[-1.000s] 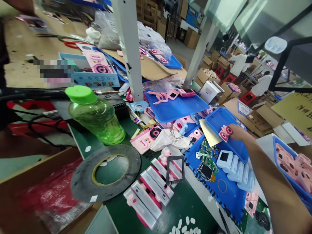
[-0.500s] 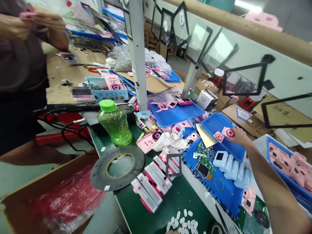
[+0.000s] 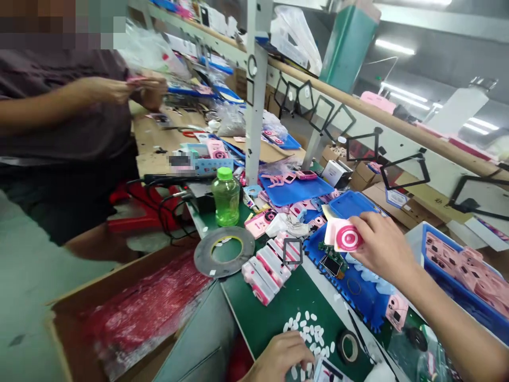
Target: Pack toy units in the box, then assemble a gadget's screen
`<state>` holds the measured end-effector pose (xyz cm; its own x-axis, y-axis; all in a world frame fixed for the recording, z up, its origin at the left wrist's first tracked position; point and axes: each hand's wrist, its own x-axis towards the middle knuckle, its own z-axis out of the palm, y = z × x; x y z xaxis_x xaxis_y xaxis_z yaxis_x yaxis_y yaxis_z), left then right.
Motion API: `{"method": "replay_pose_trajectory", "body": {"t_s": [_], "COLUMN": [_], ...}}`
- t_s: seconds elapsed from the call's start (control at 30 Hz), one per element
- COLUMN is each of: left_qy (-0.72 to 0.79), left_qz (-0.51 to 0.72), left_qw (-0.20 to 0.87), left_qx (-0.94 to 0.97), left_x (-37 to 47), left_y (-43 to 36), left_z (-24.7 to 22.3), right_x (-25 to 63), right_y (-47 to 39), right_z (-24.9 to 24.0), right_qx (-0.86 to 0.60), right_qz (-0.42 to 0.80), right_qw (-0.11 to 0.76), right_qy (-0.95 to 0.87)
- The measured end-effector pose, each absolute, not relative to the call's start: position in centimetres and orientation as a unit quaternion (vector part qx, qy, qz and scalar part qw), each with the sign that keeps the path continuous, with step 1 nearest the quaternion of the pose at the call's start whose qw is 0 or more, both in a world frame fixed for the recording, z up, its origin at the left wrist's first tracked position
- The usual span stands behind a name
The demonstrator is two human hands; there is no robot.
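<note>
My right hand [image 3: 377, 245] is closed on a pink-and-white camera part [image 3: 347, 236] with a round pink ring pattern, held up over the blue tray with circuit boards. At the bottom, my left hand [image 3: 283, 354] is by the scattered white oval pieces [image 3: 308, 330], with curled fingers beside a white-framed device [image 3: 329, 370] that is cut off by the lower edge. Whether those fingers grip anything is hidden. Pink-and-white cases [image 3: 267, 270] lie in a row on the green table [image 3: 248, 318].
A grey ring-shaped roll [image 3: 202, 254] and a green bottle [image 3: 226, 199] stand at the left. A black tape roll [image 3: 348, 346] lies near the front. Blue bin [image 3: 427, 239] holds pink shells at the right. Another person [image 3: 59, 122] stands at the left.
My right hand has come back from the far blue tray, now holding the camera part close. My left hand has come further into view. The view has tilted up and shifted left.
</note>
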<state>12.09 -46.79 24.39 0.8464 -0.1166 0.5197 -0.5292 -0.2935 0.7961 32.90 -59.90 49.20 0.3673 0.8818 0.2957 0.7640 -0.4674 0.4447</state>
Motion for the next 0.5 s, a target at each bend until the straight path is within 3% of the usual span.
{"method": "replay_pose_trajectory", "body": {"t_s": [0.5], "left_qy": [-0.158], "left_qz": [0.213], "left_qw": [0.563], "left_qx": [0.783], "left_x": [11.1], "left_y": [-47.0], "left_z": [25.4], "right_x": [26.2], "right_y": [-58.2], "right_z": [50.8], "right_qx": [0.801], "right_qz": [0.275], "right_qw": [0.041], "right_qy": [0.53]}}
